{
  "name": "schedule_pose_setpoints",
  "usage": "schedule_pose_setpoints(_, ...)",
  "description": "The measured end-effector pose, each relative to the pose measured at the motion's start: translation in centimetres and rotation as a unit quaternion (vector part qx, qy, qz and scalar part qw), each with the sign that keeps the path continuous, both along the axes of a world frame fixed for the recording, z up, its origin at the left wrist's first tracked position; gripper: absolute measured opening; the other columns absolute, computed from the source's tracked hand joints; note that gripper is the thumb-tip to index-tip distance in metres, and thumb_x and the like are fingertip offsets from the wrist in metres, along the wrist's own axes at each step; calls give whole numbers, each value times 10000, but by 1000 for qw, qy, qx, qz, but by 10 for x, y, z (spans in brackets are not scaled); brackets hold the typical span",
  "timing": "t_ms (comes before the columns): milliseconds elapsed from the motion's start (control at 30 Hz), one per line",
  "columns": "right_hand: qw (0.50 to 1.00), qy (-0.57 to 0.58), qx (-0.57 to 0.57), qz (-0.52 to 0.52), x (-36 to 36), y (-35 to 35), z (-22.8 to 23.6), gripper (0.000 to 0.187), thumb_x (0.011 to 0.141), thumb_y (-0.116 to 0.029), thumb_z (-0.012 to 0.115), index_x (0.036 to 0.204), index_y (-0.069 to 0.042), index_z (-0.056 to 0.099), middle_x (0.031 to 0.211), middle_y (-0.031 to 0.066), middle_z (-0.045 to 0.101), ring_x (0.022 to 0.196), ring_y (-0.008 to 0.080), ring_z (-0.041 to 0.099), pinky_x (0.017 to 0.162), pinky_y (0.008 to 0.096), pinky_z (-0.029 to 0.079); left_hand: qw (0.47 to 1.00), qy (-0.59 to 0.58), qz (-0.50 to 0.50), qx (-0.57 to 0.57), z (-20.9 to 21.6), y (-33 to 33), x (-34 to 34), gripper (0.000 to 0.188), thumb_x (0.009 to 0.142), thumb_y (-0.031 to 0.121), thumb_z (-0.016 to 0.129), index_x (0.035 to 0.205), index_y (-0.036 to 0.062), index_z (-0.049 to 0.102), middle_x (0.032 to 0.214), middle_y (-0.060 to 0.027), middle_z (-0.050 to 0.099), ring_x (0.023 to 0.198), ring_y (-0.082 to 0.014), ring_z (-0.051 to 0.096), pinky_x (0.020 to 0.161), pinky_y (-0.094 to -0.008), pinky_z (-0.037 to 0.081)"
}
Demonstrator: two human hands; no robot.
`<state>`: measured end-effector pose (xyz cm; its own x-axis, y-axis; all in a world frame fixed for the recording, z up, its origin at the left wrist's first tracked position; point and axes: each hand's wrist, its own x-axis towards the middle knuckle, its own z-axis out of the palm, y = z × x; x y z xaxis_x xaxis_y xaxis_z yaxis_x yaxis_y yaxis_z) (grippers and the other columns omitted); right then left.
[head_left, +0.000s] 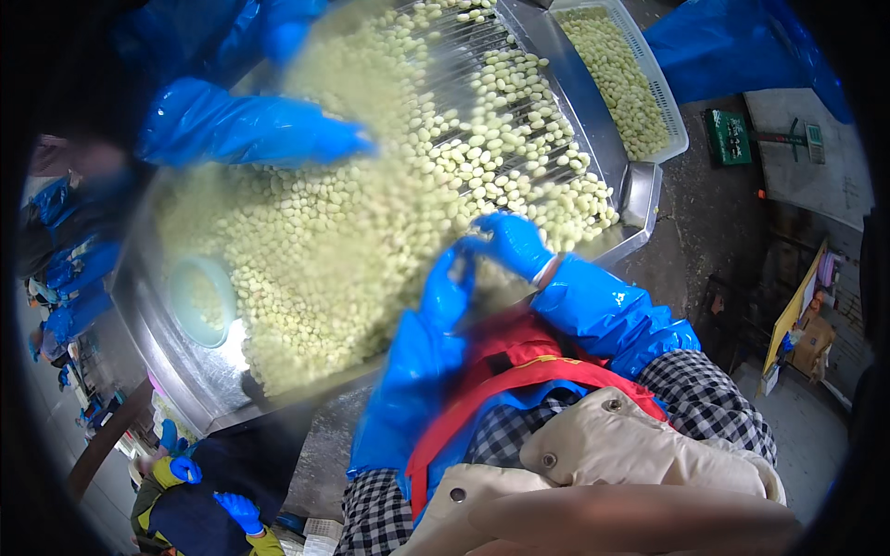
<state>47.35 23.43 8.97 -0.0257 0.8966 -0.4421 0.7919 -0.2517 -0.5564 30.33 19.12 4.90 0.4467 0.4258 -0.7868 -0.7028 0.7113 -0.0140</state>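
My two blue-gloved hands meet at the near edge of a metal sorting table point(199, 371) heaped with pale green oval pieces point(297, 278), much like peeled grapes; their kind is uncertain. My left hand point(448, 292) has its fingers bent upward, the tips drawn together. From the right, my right hand point(512, 243) reaches across with curled fingers, its tips at those of the left. Whatever sits between the fingertips is too small or hidden to make out. Beyond my hands, loose pieces lie over a slatted metal grate point(454, 46).
Another person's blue-sleeved arm point(250, 130) reaches over the heap from the far left. A pale green bowl point(202, 301) stands on the table's left side. A white basket point(669, 116) of pieces sits at the far right. More gloved people work at the left.
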Motion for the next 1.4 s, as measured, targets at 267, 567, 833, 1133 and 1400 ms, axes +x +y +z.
schedule_pose_setpoints(267,954,-207,169,-136,123,41,-102,230,816,-212,663,1025,-117,659,989,163,672,859,348,658,731,439,521,993,-114,-7,-40,-17,2,8,426,974,192,542,1374,58,481,865,-12,530,734,-109,531,529,-169,416)
schedule_pose_setpoints(567,983,183,4,-28,36,-20,-2,205,835,-231,623,936,-74,709,913,173,677,839,334,667,750,402,530,998,-67,-4,-19,-12,3,34,382,973,188,525,1322,33,530,1174,-87,592,830,-124,556,613,-182,478)
schedule_pose_setpoints(833,969,-95,161,-161,79,-10,-66,265,817,-230,698,1028,-77,649,989,162,642,879,360,639,755,443,515,995,-73,-65,-3,-34,-9,19,413,959,137,544,1359,40,507,1093,-69,570,688,-99,470,453,-150,326)
schedule_pose_setpoints(1133,962,-181,179,-96,74,-12,-93,160,809,-175,659,933,-80,628,943,159,612,827,354,633,694,466,501,995,5,-90,53,-19,-17,15,415,973,71,532,1385,53,485,1186,-56,563,804,-58,503,556,-133,375)
schedule_pose_setpoints(1400,968,-73,153,-187,62,-16,-67,119,806,-122,654,907,-85,706,938,132,657,812,313,657,712,408,525,962,12,-105,252,-31,-30,8,426,997,84,497,1415,36,427,1356,-113,507,1234,-170,493,893,-196,446)
